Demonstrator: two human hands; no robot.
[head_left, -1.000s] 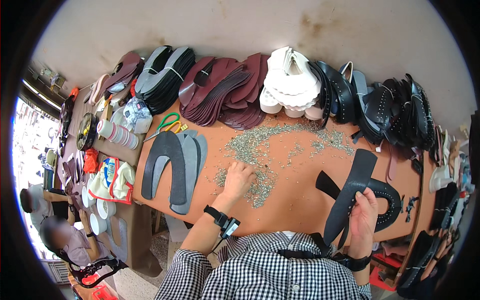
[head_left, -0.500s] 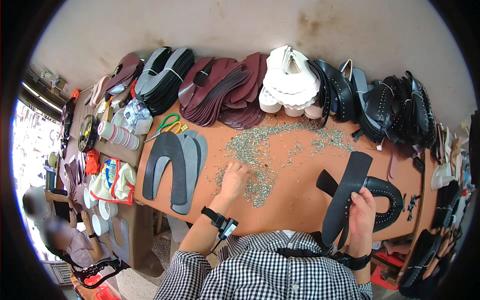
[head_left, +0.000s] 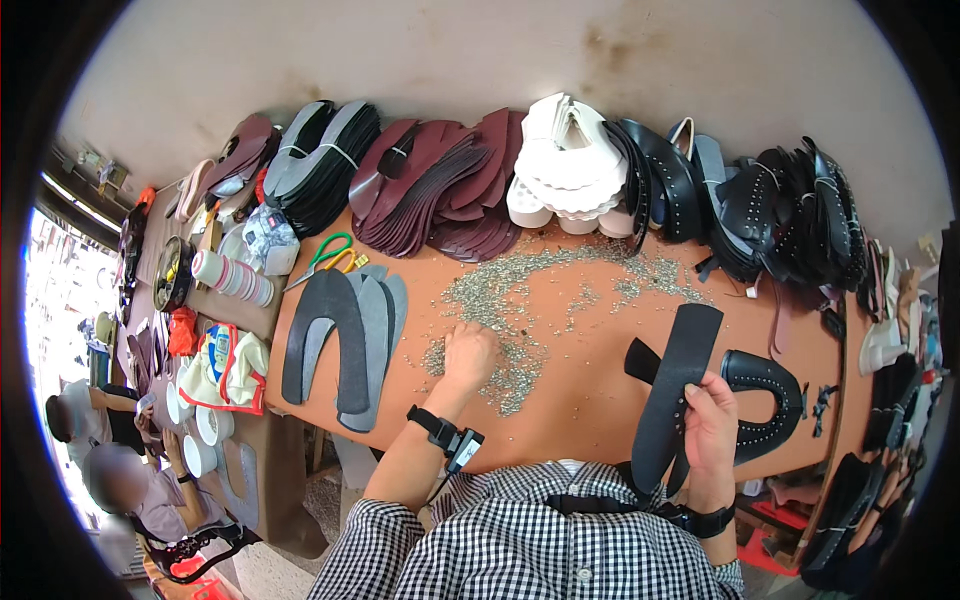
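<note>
My left hand (head_left: 470, 355) rests at the left side of a scatter of small metal studs (head_left: 515, 385) on the orange tabletop. Its fingers are curled down into the studs, and whatever is between the fingertips is hidden. A curved black shoe upper piece (head_left: 683, 355) is held up by my right hand (head_left: 711, 420), thumb on its face and fingers behind. Just right of that hand lies another curved black upper (head_left: 778, 400) with a line of studs along it. Left of the metal studs, black and grey U-shaped uppers (head_left: 330, 330) overlap.
Along the wall stand bundled black-grey uppers (head_left: 335, 160), maroon uppers (head_left: 450, 185), white scalloped pieces (head_left: 570, 165) and studded black uppers (head_left: 790, 210). Green-and-yellow scissors (head_left: 335, 252) lie at the back left, near stacked cups (head_left: 232, 277). Two people sit at the far left.
My left hand's fingers have curled in more tightly among the studs. My right hand still holds the black upper piece, nearly unmoved. The whole view has shifted slightly.
</note>
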